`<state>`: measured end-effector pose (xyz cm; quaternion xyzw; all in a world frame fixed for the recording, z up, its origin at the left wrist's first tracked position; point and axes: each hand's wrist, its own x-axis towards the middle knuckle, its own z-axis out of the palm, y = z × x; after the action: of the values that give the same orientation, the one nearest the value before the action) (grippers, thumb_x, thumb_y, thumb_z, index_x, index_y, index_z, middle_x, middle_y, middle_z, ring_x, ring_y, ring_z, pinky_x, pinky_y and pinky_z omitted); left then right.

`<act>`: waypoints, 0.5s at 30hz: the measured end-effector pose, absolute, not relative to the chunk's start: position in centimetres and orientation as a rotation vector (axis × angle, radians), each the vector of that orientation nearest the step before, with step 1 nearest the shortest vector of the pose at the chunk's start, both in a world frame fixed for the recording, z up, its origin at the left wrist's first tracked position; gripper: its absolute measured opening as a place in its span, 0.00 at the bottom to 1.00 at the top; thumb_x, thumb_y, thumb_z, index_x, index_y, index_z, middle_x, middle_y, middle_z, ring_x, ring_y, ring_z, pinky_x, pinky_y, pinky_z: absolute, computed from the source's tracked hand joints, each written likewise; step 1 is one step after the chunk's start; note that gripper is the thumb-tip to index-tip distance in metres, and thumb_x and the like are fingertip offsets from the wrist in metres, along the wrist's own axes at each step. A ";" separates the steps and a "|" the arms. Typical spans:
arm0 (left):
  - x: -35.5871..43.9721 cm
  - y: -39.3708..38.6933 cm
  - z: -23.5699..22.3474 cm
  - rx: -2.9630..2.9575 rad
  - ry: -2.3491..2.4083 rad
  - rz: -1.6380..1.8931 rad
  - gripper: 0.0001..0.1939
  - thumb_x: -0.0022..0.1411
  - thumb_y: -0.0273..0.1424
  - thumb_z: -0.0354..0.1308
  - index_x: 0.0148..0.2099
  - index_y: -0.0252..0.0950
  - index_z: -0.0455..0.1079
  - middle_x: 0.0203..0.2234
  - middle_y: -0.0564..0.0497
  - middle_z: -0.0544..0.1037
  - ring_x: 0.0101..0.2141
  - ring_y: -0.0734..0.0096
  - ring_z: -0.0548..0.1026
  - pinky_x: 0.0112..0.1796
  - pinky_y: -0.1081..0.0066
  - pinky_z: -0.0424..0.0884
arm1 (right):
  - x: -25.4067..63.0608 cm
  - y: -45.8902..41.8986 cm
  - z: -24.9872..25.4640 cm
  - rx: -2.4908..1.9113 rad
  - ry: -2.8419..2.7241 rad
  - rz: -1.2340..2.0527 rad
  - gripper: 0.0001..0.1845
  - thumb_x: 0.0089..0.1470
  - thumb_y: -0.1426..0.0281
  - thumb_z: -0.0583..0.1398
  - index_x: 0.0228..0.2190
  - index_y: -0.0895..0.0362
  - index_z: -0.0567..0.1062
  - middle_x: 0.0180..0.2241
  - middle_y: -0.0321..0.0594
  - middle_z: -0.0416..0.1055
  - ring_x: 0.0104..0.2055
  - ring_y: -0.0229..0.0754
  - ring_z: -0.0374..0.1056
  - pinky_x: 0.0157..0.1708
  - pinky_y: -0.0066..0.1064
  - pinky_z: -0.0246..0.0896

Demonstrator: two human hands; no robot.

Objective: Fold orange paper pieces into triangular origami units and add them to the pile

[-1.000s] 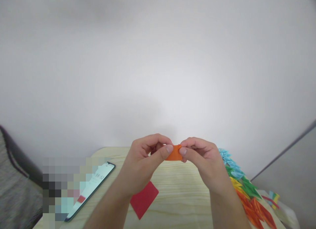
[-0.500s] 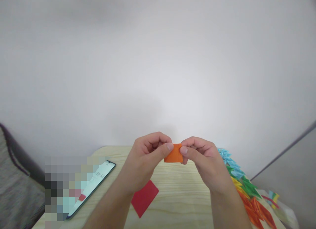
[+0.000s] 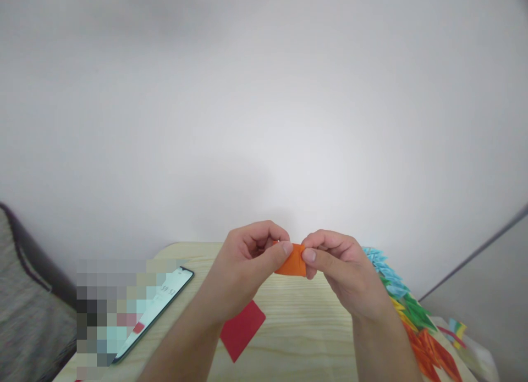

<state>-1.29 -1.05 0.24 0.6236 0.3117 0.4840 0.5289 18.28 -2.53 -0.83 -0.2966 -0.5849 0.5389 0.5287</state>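
Observation:
A small folded piece of orange paper (image 3: 293, 265) is held up above the table between my two hands. My left hand (image 3: 258, 253) pinches its left side, thumb in front and fingers behind. On the right side, the thumb and fingertips of my right hand (image 3: 336, 258) grip the paper near its upper edge. A vertical crease shows close to the right thumb. Below my left wrist, a red paper piece (image 3: 243, 331) lies flat on the wooden table (image 3: 297, 338), partly hidden by the forearm.
A phone (image 3: 159, 310) with a lit screen lies at the left, partly blurred out. Along the right edge sit folded paper pieces in light blue (image 3: 385, 272), green (image 3: 418, 310), yellow and orange (image 3: 433, 352). Beyond them is a whitish plastic bag (image 3: 480, 354). A white wall (image 3: 264, 96) rises behind.
The orange paper has tilted slightly, its right end dipping a little. My left thumb has shifted slightly to the right over it. Both hands keep their pinch.

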 end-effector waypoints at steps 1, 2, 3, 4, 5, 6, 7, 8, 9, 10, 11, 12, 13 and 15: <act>-1.3 -1.0 0.2 1.494 0.751 1.154 0.12 0.65 0.39 0.65 0.35 0.36 0.75 0.23 0.55 0.71 0.26 0.75 0.65 0.28 0.72 0.59 | 18.3 -2.5 -0.8 -0.710 -1.400 1.290 0.07 0.59 0.65 0.70 0.32 0.55 0.83 0.23 0.33 0.73 0.28 0.34 0.64 0.32 0.29 0.57; -1.3 -1.0 0.2 1.497 0.760 1.155 0.12 0.65 0.39 0.66 0.35 0.36 0.75 0.23 0.55 0.70 0.26 0.76 0.65 0.28 0.72 0.59 | 18.4 -2.6 -0.7 -0.713 -1.404 1.289 0.07 0.59 0.65 0.70 0.31 0.55 0.82 0.23 0.33 0.73 0.28 0.34 0.64 0.31 0.29 0.58; -1.3 -1.0 0.2 1.501 0.770 1.158 0.12 0.64 0.39 0.66 0.35 0.36 0.75 0.22 0.55 0.70 0.26 0.76 0.65 0.27 0.72 0.58 | 18.4 -2.6 -0.7 -0.719 -1.410 1.285 0.07 0.59 0.65 0.70 0.31 0.55 0.82 0.23 0.32 0.73 0.28 0.34 0.64 0.31 0.28 0.58; -1.3 -1.0 0.2 1.506 0.781 1.163 0.12 0.64 0.39 0.66 0.35 0.36 0.75 0.22 0.55 0.70 0.25 0.76 0.65 0.27 0.72 0.58 | 18.4 -2.7 -0.6 -0.727 -1.416 1.276 0.08 0.59 0.65 0.70 0.30 0.55 0.82 0.23 0.32 0.73 0.28 0.34 0.64 0.31 0.28 0.58; -1.3 -1.0 0.2 1.514 0.794 1.168 0.12 0.65 0.39 0.65 0.35 0.36 0.75 0.22 0.55 0.70 0.25 0.75 0.65 0.27 0.72 0.58 | 18.4 -2.7 -0.5 -0.739 -1.423 1.261 0.08 0.58 0.65 0.71 0.29 0.55 0.81 0.23 0.32 0.72 0.27 0.33 0.63 0.31 0.27 0.58; -1.3 -1.0 0.1 1.524 0.808 1.174 0.12 0.65 0.39 0.65 0.35 0.36 0.75 0.22 0.55 0.71 0.25 0.75 0.65 0.27 0.72 0.58 | 18.4 -2.8 -0.5 -0.754 -1.428 1.241 0.09 0.58 0.65 0.71 0.29 0.55 0.81 0.23 0.32 0.72 0.28 0.33 0.63 0.30 0.27 0.58; -1.3 -1.1 0.0 1.536 0.825 1.186 0.11 0.65 0.39 0.65 0.35 0.37 0.75 0.23 0.55 0.71 0.25 0.74 0.66 0.27 0.72 0.58 | 18.3 -2.8 -0.4 -0.774 -1.430 1.215 0.09 0.58 0.64 0.71 0.29 0.55 0.81 0.24 0.32 0.72 0.28 0.33 0.63 0.30 0.27 0.58; -1.3 -1.1 0.0 1.553 0.842 1.201 0.11 0.66 0.40 0.64 0.35 0.37 0.75 0.23 0.54 0.72 0.26 0.74 0.66 0.27 0.71 0.58 | 18.1 -2.9 -0.4 -0.798 -1.424 1.181 0.10 0.58 0.64 0.71 0.29 0.55 0.81 0.24 0.33 0.72 0.28 0.33 0.63 0.30 0.27 0.58; -1.3 -1.1 -0.1 1.575 0.859 1.223 0.11 0.66 0.40 0.64 0.36 0.38 0.76 0.24 0.54 0.73 0.26 0.74 0.67 0.27 0.71 0.59 | 18.0 -2.9 -0.4 -0.821 -1.411 1.135 0.09 0.58 0.64 0.71 0.30 0.55 0.81 0.25 0.33 0.72 0.28 0.34 0.63 0.30 0.27 0.58; -1.3 -1.2 -0.1 1.603 0.874 1.248 0.11 0.66 0.40 0.64 0.37 0.38 0.76 0.24 0.54 0.73 0.26 0.73 0.67 0.27 0.71 0.59 | 17.8 -2.9 -0.5 -0.839 -1.393 1.080 0.08 0.58 0.64 0.71 0.32 0.54 0.81 0.27 0.33 0.72 0.30 0.34 0.64 0.30 0.28 0.60; -1.3 -1.2 -0.1 1.636 0.885 1.274 0.10 0.67 0.40 0.64 0.37 0.39 0.77 0.24 0.54 0.73 0.27 0.73 0.67 0.28 0.70 0.59 | 17.6 -2.8 -0.6 -0.851 -1.376 1.025 0.07 0.57 0.64 0.71 0.35 0.53 0.81 0.29 0.33 0.72 0.31 0.35 0.66 0.32 0.28 0.61; -1.3 -1.3 -0.1 1.673 0.891 1.298 0.09 0.67 0.39 0.64 0.38 0.39 0.78 0.24 0.55 0.73 0.27 0.73 0.67 0.28 0.70 0.60 | 17.4 -2.8 -0.6 -0.855 -1.370 0.977 0.09 0.56 0.65 0.72 0.39 0.51 0.81 0.31 0.33 0.72 0.33 0.37 0.67 0.34 0.29 0.63; -1.2 -1.3 0.0 1.713 0.894 1.319 0.09 0.67 0.39 0.64 0.38 0.39 0.78 0.23 0.55 0.72 0.27 0.73 0.66 0.29 0.70 0.60 | 17.3 -2.7 -0.7 -0.850 -1.382 0.935 0.12 0.56 0.65 0.72 0.42 0.50 0.80 0.34 0.34 0.73 0.36 0.38 0.68 0.36 0.31 0.65; -1.1 -1.4 0.1 1.787 0.896 1.354 0.07 0.67 0.37 0.65 0.38 0.40 0.79 0.23 0.56 0.72 0.27 0.74 0.65 0.30 0.71 0.61 | 17.2 -2.6 -0.8 -0.821 -1.449 0.865 0.11 0.57 0.66 0.71 0.43 0.49 0.80 0.38 0.36 0.74 0.41 0.41 0.70 0.41 0.34 0.67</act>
<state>-1.12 -1.41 0.12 0.6919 0.3467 0.5241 0.3556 17.16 -2.64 -0.77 -0.3530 -0.6229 0.3716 0.5910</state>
